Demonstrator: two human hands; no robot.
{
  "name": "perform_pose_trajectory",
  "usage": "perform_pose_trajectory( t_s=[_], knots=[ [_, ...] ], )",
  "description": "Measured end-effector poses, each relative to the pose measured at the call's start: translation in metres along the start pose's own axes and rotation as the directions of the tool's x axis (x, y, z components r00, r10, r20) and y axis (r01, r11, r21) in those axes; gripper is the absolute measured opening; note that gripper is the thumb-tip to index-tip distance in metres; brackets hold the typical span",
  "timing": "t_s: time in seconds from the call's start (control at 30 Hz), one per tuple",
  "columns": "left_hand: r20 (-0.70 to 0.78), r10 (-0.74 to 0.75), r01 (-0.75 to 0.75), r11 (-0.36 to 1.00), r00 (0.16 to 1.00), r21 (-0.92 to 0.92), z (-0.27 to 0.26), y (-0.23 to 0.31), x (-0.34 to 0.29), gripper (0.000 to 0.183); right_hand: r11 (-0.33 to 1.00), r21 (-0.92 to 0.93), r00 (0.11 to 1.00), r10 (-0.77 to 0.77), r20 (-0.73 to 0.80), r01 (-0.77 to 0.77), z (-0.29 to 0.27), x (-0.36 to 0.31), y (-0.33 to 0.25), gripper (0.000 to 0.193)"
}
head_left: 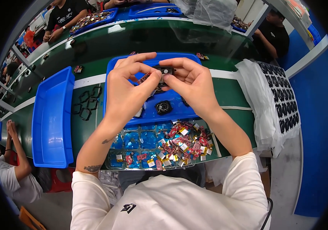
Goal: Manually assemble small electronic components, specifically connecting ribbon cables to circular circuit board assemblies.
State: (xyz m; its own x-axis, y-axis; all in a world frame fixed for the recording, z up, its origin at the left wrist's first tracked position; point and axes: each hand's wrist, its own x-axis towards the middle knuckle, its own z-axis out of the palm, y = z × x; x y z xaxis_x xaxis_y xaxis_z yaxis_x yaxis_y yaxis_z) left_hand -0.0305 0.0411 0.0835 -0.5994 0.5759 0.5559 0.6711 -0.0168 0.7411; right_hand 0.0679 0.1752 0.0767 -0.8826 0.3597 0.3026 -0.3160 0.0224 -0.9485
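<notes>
Above a blue tray (133, 122), both hands meet at a small black plastic housing (166, 70) that looks like a watch case. My right hand (190, 82) is closed round it, thumb on its near side. Thumb and index finger of my left hand (127, 82) pinch at a small red circuit board (144, 78) against the housing; the other left fingers are raised. How board and housing join is hidden by the fingers. Below them in the tray lies a round-faced black housing (164, 107); another piece is partly covered by my right wrist.
Nearest me, a clear compartment tray (116, 163) holds many red circuit boards with silver battery cells (184, 146). A blue bin (53, 163) and black frames (85, 113) are at left. Stacked trays of black parts (282, 96) stand right, beside plastic wrap. Co-workers sit across the green conveyor (110, 42).
</notes>
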Motion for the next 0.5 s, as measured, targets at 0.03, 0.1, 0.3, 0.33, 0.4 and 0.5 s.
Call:
perform_pose_trajectory(
  t_s=[0.03, 0.1, 0.3, 0.33, 0.4, 0.5],
  knots=[
    [-0.003, -0.026, 0.026, 1.000, 1.000, -0.005, 0.0000, 0.0006, 0.0005, 0.009, 0.999, -0.032, 0.999, -0.009, 0.032, 0.010, -0.0003, -0.0003, -0.0003, 0.024],
    [-0.003, -0.039, 0.039, 0.999, 0.999, 0.004, -0.0003, 0.0018, 0.0006, 0.009, 1.000, -0.028, 1.000, -0.009, 0.030, 0.009, 0.0000, -0.0009, 0.0005, 0.026],
    [0.006, -0.058, 0.058, 0.998, 0.998, 0.036, -0.0031, 0.0008, 0.0017, 0.011, 0.995, -0.084, 0.999, -0.043, 0.019, 0.044, 0.0039, -0.0027, 0.0008, 0.026],
    [0.007, -0.067, 0.067, 0.997, 0.998, 0.042, -0.0040, 0.0014, 0.0015, 0.011, 0.994, -0.099, 0.998, -0.054, 0.017, 0.056, 0.0046, -0.0028, 0.0013, 0.026],
    [0.005, -0.080, 0.080, 0.997, 0.997, 0.023, -0.0033, 0.0011, 0.0008, 0.011, 0.993, -0.098, 0.998, -0.068, 0.011, 0.068, 0.0066, -0.0034, 0.0008, 0.024],
    [0.009, -0.102, 0.102, 0.995, 0.995, -0.014, -0.0013, 0.0005, 0.0007, 0.011, 0.991, -0.092, 0.995, -0.103, -0.007, 0.102, 0.0078, -0.0046, 0.0022, 0.021]
  ],
)
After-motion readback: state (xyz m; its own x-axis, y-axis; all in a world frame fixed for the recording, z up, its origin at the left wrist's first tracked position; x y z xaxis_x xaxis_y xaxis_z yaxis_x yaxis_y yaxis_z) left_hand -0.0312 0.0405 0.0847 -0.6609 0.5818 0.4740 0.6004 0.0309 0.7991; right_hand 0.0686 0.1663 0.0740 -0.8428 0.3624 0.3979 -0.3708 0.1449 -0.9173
